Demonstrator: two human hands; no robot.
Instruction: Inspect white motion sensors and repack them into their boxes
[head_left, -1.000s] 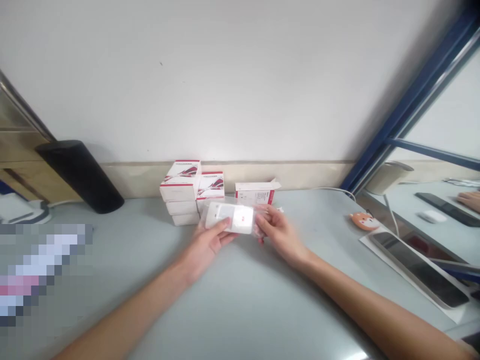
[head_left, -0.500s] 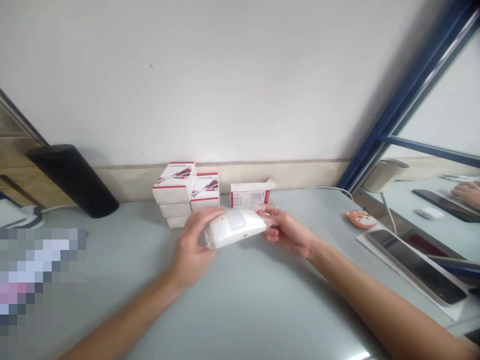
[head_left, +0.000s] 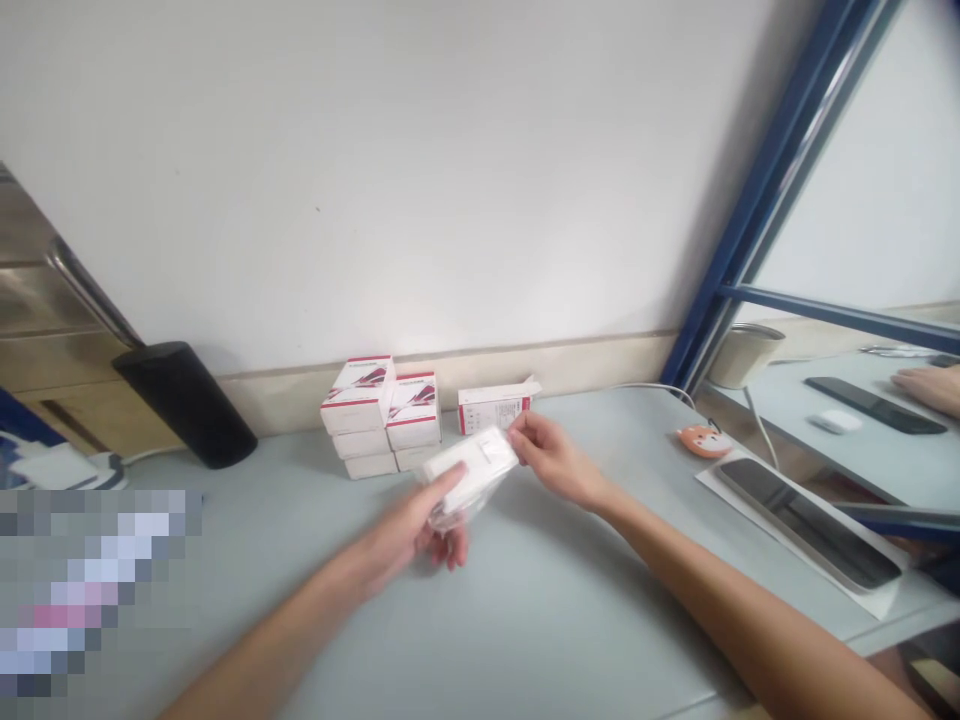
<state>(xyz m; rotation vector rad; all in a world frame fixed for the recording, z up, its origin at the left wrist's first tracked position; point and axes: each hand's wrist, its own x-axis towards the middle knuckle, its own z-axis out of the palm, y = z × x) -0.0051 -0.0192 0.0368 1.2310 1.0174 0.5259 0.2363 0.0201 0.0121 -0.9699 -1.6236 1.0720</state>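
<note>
A white motion sensor (head_left: pixel 474 465) in a clear plastic bag is held above the grey desk, its flat back now facing up. My left hand (head_left: pixel 401 535) is closed on its left end, thumb across the top and fingers underneath. At the far right end, my right hand (head_left: pixel 559 460) pinches the edge of the bag with thumb and fingertips. Just behind it stands a white and red box (head_left: pixel 491 408) with a raised flap at its right end. Several similar boxes (head_left: pixel 358 410) are stacked to the left of that one.
A black cylinder (head_left: pixel 187 405) leans at the back left, near a white charger (head_left: pixel 56 475). To the right lie an orange animal-faced item (head_left: pixel 703 440) and a long dark-faced device (head_left: pixel 810 522) on white paper. Beyond the blue frame (head_left: pixel 739 235) another person's hand (head_left: pixel 926 385) shows.
The sensor has been turned over, from its windowed front to its flat back. My left thumb has come over its top, while my right fingers pinch the bag's end. The view has shifted slightly.
</note>
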